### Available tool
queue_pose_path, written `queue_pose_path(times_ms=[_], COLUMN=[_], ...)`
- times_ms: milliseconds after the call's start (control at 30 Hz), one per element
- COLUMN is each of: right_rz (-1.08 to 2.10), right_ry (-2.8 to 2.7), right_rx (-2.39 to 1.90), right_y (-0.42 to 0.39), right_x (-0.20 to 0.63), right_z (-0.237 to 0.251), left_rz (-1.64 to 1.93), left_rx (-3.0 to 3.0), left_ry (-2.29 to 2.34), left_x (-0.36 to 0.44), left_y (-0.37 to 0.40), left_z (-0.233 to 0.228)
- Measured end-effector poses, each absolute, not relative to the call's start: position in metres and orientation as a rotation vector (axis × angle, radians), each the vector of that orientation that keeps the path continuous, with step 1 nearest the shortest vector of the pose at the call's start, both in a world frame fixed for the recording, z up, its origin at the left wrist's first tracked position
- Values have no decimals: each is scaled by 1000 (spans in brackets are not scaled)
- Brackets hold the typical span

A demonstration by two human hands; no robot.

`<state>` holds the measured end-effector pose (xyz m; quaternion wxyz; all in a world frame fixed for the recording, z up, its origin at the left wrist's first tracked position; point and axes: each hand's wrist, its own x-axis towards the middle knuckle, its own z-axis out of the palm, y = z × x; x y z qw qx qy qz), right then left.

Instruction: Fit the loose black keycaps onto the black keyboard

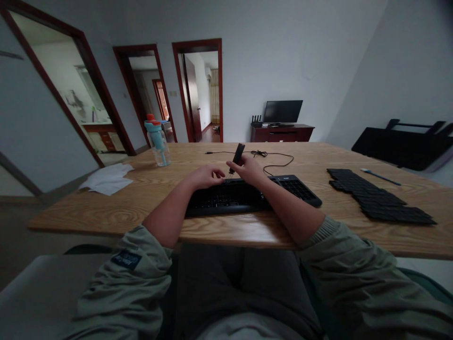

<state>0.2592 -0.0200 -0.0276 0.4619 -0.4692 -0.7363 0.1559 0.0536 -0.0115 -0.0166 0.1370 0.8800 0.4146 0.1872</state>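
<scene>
A black keyboard (pixel 297 188) lies on the wooden table (pixel 226 231) in front of me, its cable (pixel 279 165) trailing toward the far edge. My right hand (pixel 247 169) holds a slim black tool (pixel 237 156) tilted upright, its tip down over the keyboard's upper row. My left hand (pixel 207 175) rests on the keyboard's top edge just left of the tool, fingers curled and pinched near the tool's tip. What, if anything, sits between those fingers is too small to tell.
Rows of removed black keycaps (pixel 380 198) lie at the right with a blue pen-like stick (pixel 380 176) behind them. A blue-lidded water bottle (pixel 157 141) and crumpled white tissue (pixel 108 178) sit at the left. A black folded frame (pixel 403 144) rests at the far right.
</scene>
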Motion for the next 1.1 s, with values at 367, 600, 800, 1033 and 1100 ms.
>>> queue_pose_path(times_ms=[367, 600, 800, 1033, 1100], right_rz=[298, 292, 279, 346, 359], right_ry=[-1810, -1812, -1818, -1806, -1810], right_rx=[-1220, -1245, -1262, -1296, -1301], right_y=[-22, -23, -23, -25, -23], right_x=[261, 261, 261, 259, 257], right_z=[-27, -28, -28, -26, -28], left_rz=[322, 420, 488, 637, 658], left_rx=[2585, 2663, 2765, 2716, 2687], left_ry=[1249, 1203, 1185, 1263, 1290], left_x=[64, 63, 66, 66, 64], left_y=[-9, -13, -10, -10, -11], left_z=[0, -18, -28, -29, -28])
